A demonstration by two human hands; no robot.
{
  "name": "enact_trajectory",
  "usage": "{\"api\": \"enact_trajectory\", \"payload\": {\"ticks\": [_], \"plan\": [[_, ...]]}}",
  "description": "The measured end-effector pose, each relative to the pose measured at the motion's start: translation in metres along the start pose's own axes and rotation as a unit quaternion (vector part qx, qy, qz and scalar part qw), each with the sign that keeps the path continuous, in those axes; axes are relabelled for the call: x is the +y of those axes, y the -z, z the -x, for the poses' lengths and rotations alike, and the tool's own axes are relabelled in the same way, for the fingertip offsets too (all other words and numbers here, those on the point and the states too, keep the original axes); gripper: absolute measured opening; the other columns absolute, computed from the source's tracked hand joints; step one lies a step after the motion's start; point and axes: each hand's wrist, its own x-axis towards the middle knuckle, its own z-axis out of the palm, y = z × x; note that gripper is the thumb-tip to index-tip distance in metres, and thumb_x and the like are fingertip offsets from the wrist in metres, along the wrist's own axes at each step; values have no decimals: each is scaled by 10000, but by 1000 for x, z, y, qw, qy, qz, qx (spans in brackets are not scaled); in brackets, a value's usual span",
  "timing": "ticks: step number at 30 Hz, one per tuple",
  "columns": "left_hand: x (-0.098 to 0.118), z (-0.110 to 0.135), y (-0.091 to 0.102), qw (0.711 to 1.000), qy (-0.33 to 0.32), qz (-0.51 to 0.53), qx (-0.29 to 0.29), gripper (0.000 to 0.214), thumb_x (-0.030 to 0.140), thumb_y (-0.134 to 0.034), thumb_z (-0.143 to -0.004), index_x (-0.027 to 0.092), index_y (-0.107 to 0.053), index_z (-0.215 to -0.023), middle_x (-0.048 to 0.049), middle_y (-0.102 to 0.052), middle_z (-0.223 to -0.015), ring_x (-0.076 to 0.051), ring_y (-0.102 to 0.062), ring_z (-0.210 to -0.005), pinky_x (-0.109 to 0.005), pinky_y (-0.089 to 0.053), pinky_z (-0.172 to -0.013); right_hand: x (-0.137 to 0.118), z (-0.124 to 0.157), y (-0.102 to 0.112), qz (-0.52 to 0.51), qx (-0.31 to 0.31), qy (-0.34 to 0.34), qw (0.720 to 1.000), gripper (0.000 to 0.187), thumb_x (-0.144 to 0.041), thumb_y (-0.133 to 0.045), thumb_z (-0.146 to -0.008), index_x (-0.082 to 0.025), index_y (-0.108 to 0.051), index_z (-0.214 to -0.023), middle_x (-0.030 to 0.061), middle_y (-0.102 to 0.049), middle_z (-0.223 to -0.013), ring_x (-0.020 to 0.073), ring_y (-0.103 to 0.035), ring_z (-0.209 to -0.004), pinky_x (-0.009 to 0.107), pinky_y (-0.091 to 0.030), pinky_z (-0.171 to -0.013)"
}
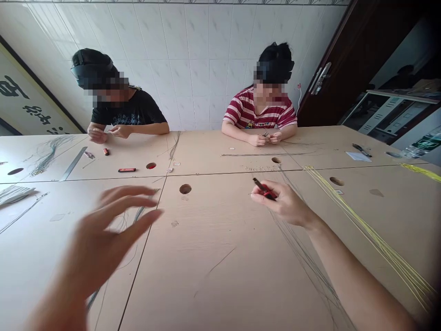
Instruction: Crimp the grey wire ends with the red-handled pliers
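Note:
My left hand (103, 234) is raised over the left part of the table, fingers apart and bent, with nothing in it; it is slightly blurred. Dark thin wires (138, 214) lie on the table behind and below it. My right hand (287, 202) is closed around a small red-and-black hand tool (264, 188), whose dark metal tip points up and left. The tool's kind is hard to make out. Beneath my right hand and forearm runs a bundle of grey thin wires (292, 239). A row of small metal ends (263, 168) lies just beyond the hand.
Yellow wires (372, 234) stretch along the right side of the table (206, 285). Round holes (185, 189) pierce the tabletop. Two people sit opposite, their hands (263, 139) at small work. A red marker-like stick (127, 170), a steel ruler (74, 163) and a plastic bottle (422, 145) lie farther off.

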Motion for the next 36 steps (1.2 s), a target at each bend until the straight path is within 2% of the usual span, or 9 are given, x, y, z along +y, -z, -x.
{"api": "enact_trajectory", "payload": {"ticks": [4, 7, 16, 21, 23, 26, 28, 30, 36], "plan": [[40, -34, -72, 979, -45, 57, -189, 226, 464, -634, -820, 274, -752, -853, -54, -657, -1029, -252, -565, -989, -357, -475, -772, -25, 2, -8, 13, -66, 49, 996, 233, -392, -561, -879, -190, -557, -763, -20, -485, -697, 116, -422, -657, 256, -352, -607], [48, -41, -99, 966, -48, 67, -246, 224, 448, -609, -840, 277, -753, -856, -57, -633, -1015, -249, -539, -982, -343, -445, -732, -35, 5, -11, 23, -88, 60, 994, 232, -370, -538, -898, -196, -531, -744, -25, -456, -697, 114, -411, -649, 254, -342, -593], [51, -43, -108, 954, -69, 103, -274, 190, 363, -611, -830, 238, -742, -772, -59, -625, -996, -229, -535, -946, -322, -432, -709, -41, 4, -16, 51, -105, 82, 990, 309, -360, -544, -889, -195, -442, -648, -39, -415, -657, 94, -348, -569, 242, -296, -522], [51, -45, -109, 950, -29, 170, -260, 182, 355, -641, -816, 223, -708, -710, -41, -612, -973, -201, -561, -906, -328, -430, -754, -32, 4, -27, -119, -58, 17, 991, 177, -369, -607, -857, -208, -629, -925, 0, -572, -837, 106, -428, -663, 250, -372, -608], [51, -47, -110, 941, -7, 222, -255, 181, 375, -662, -806, 224, -720, -726, -37, -602, -952, -184, -556, -885, -334, -432, -787, -26, 6, -41, -274, -39, -30, 961, 265, -379, -613, -848, -216, -635, -1056, 4, -570, -816, 111, -433, -671, 256, -389, -624], [51, -50, -113, 928, 11, 295, -227, 169, 370, -690, -792, 213, -726, -743, -38, -588, -913, -177, -539, -908, -335, -421, -845, -21, 15, -62, -462, -64, -90, 880, 303, -423, -596, -851, -179, -639, -1026, -12, -497, -699, 107, -395, -612, 265, -397, -603], [52, -54, -117, 923, 26, 332, -195, 174, 360, -693, -792, 202, -700, -718, -31, -586, -933, -165, -532, -920, -323, -409, -865, -18, 26, -67, -503, -74, -114, 853, 266, -431, -631, -832, -175, -617, -902, -24, -458, -664, 106, -387, -597, 272, -404, -610], [54, -58, -123, 913, 47, 369, -168, 181, 354, -711, -774, 197, -667, -697, -12, -591, -966, -143, -531, -905, -307, -400, -870, -15, 44, -63, -505, -62, -132, 851, 264, -423, -653, -828, -190, -542, -775, -37, -414, -628, 111, -393, -595, 276, -401, -617], [72, -78, -152, 875, 105, 441, -172, 238, 388, -744, -704, 191, -617, -662, -22, -652, -910, -186, -545, -981, -330, -371, -904, 14, 135, -21, -413, 105, -175, 888, 298, -449, -640, -833, -217, -500, -707, -12, -425, -625, 153, -461, -638, 310, -415, -622]]}}
